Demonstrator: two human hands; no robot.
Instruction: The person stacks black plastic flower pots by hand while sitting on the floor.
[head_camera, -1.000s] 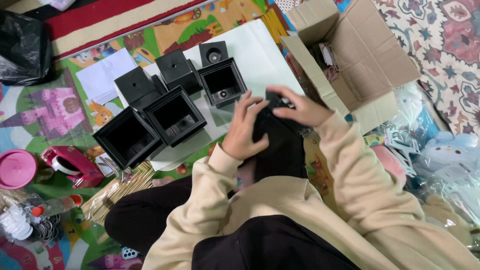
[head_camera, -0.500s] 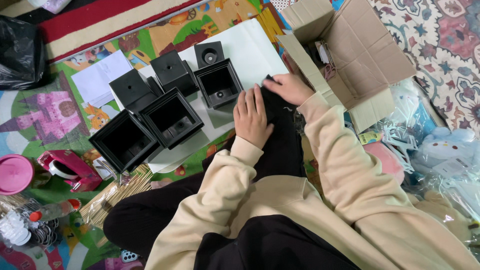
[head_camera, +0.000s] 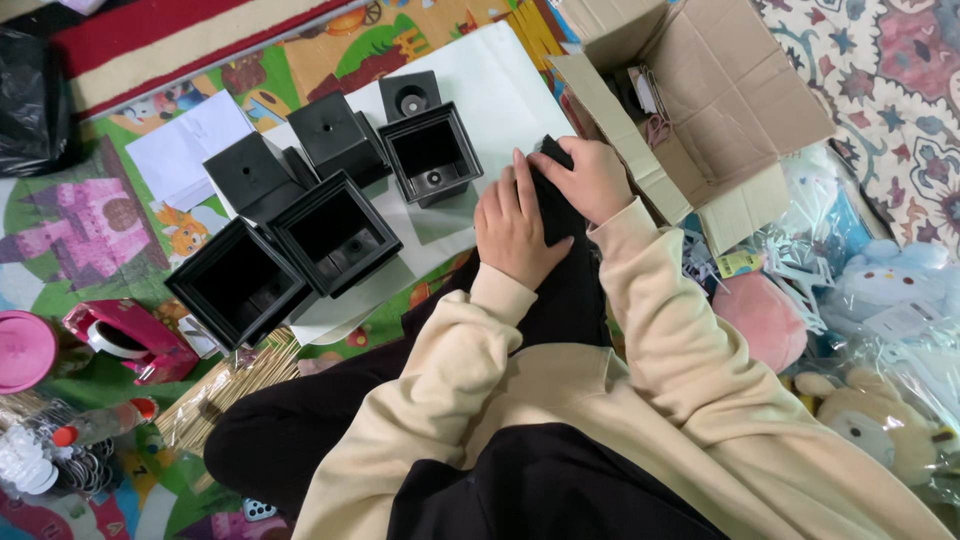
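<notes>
Left hand (head_camera: 515, 232): fingers flat, pressing black piece (head_camera: 553, 205).
Right hand (head_camera: 585, 180): fingers gripping its top end.
Done: five black square pots (head_camera: 430, 152) at 10 o'clock.

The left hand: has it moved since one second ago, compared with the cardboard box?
Yes. The left hand was raised and curled around a black piece; now it lies flat on it, lower, and closer to the cardboard box.

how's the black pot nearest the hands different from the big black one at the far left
The pot nearest the hands is smaller and sits on the white sheet; the far-left pot is wider and lies partly off it, nearer the pink tape dispenser. Both are black, square, open-topped and empty.
</notes>
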